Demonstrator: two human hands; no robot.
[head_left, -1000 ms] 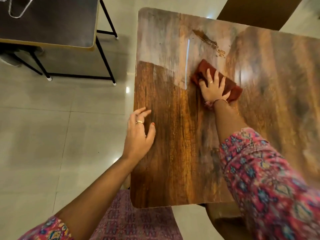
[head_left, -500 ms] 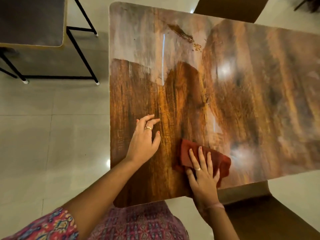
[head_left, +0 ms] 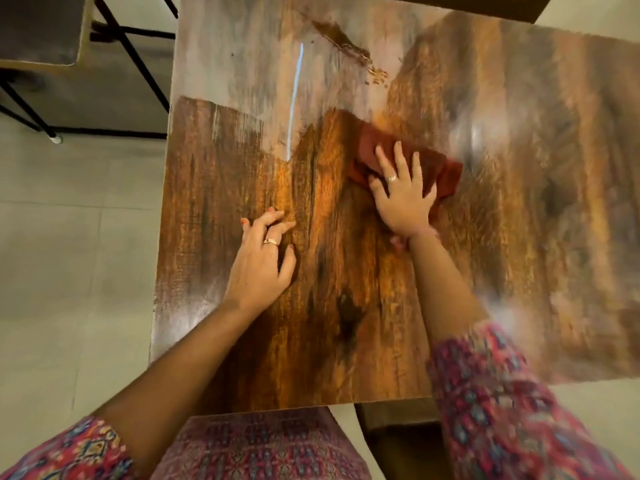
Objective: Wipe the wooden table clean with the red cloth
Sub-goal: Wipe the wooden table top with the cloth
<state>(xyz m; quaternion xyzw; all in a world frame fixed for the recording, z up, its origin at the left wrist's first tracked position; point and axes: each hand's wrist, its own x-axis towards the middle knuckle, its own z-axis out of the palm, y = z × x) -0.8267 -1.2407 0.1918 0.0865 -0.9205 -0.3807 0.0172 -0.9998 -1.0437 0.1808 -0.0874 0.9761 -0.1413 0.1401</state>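
Observation:
The wooden table (head_left: 519,168) fills most of the head view, with glossy brown grain and glare. My right hand (head_left: 403,194) presses flat, fingers spread, on the red cloth (head_left: 445,173) near the table's middle; the cloth is bunched under the palm and shows beyond the fingertips. My left hand (head_left: 261,261) rests palm down on the table left of it, fingers slightly curled, holding nothing. A brown smear with crumbs (head_left: 349,43) lies on the far part of the table, beyond the cloth.
A second table with black metal legs (head_left: 131,60) stands on the tiled floor at the upper left. A brown chair seat (head_left: 398,441) sits under the near table edge. Another brown seat (head_left: 467,5) shows at the far edge.
My right hand has pushed the red cloth away from the near edge toward the table's middle, after pulling it near earlier. The left hand stayed planted on the table.

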